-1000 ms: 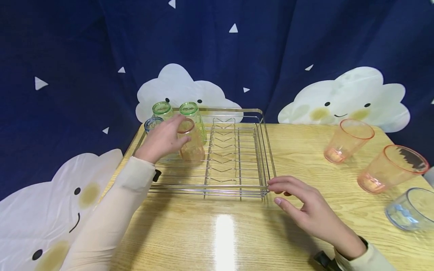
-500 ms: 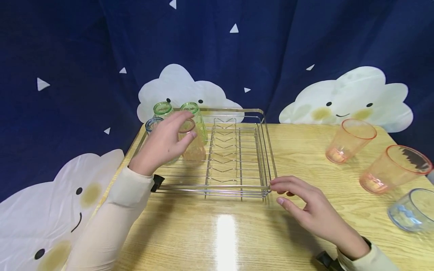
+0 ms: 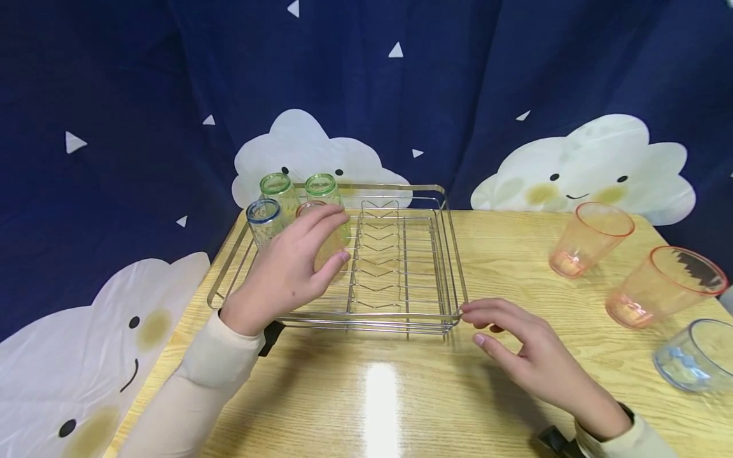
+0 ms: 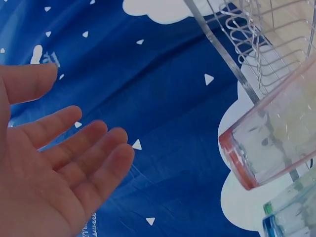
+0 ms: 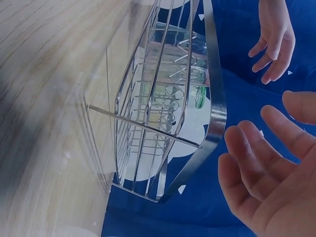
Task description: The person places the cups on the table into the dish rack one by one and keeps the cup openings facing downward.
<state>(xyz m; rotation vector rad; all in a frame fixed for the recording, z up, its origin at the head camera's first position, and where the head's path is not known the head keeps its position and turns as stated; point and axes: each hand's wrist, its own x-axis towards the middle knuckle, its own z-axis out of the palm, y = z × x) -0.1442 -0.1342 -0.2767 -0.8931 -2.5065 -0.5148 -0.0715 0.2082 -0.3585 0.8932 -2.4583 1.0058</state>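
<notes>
My left hand (image 3: 289,267) is over the left part of a wire dish rack (image 3: 424,317), fingers loosely bent, holding nothing. Just beyond it an orange tumbler (image 4: 276,133) stands bottom up in the rack; the left wrist view shows a gap between hand and tumbler. Beside that stand a blue tumbler (image 3: 265,219) and two green tumblers, one at the back left (image 3: 277,191) and one to its right (image 3: 321,187), also bottoms up. My right hand (image 3: 529,356) hovers by the rack's front right corner, fingers relaxed, fingertips close to the rim, nothing in its grasp.
On the wooden table (image 3: 321,394) to the right stand two orange tumblers, one farther back (image 3: 590,238) and one nearer (image 3: 658,286), and a short blue tumbler (image 3: 695,356), all upright. A dark blue curtain (image 3: 435,83) with clouds hangs behind.
My left hand has drawn back from the orange tumbler, toward me and slightly right, uncovering the blue tumbler. The right hand stays nearly still by the rack corner.
</notes>
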